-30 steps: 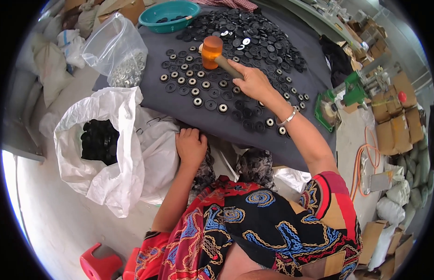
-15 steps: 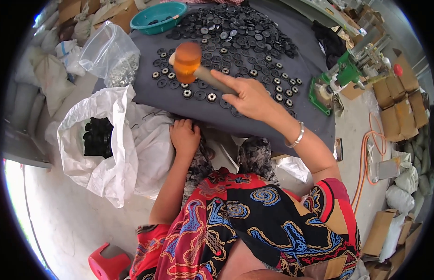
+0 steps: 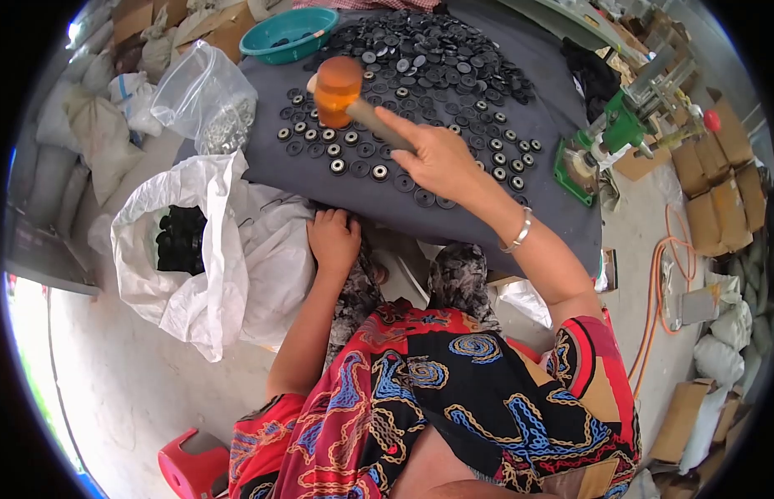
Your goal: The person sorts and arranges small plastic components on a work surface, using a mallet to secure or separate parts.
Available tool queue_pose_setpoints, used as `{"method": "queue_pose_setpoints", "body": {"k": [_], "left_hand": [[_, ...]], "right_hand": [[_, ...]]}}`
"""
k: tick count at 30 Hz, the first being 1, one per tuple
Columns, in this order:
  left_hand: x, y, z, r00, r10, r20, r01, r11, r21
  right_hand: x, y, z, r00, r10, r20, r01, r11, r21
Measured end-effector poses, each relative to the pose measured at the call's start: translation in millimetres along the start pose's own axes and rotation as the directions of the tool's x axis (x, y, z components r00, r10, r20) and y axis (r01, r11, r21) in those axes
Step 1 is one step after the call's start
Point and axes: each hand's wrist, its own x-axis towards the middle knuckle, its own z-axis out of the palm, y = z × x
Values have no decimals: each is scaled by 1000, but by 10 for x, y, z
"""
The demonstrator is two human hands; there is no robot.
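Note:
My right hand (image 3: pixel 441 162) is wrapped round the handle of a mallet (image 3: pixel 340 90), its index finger stretched along the handle. The mallet's translucent orange head is over the left part of the dark-covered table (image 3: pixel 295 179). Below and around it lie black wheels (image 3: pixel 364 150), some with metal bearings (image 3: pixel 379 172) in their centres. My left hand (image 3: pixel 335 239) rests palm down at the table's near edge, over my leg and beside a white sack (image 3: pixel 275 241). Its fingers lie side by side, with nothing visible in them.
A heap of black wheels (image 3: pixel 420 50) and a teal basin (image 3: pixel 287 51) are at the back. A clear bag of metal parts (image 3: pixel 225 125) stands left, above an open white sack (image 3: pixel 216 249). A green press (image 3: pixel 624 129) is right; a red stool (image 3: pixel 192 466) lower left.
My right hand and the mallet have shifted slightly; the mallet's head looks sharper now. The whole view has moved a little. My left hand stays by the table edge.

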Motion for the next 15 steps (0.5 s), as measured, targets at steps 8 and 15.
{"method": "queue_pose_setpoints", "body": {"k": [8,15], "left_hand": [[-36,-15,33,999,26,-28,-26,1000,18],[-23,-8,71,998,48,-34,-47,998,36]], "right_hand": [[-47,105,239,972,87,218,-81,996,-37],[-682,116,-210,969,180,167,-169,982,-82]]}}
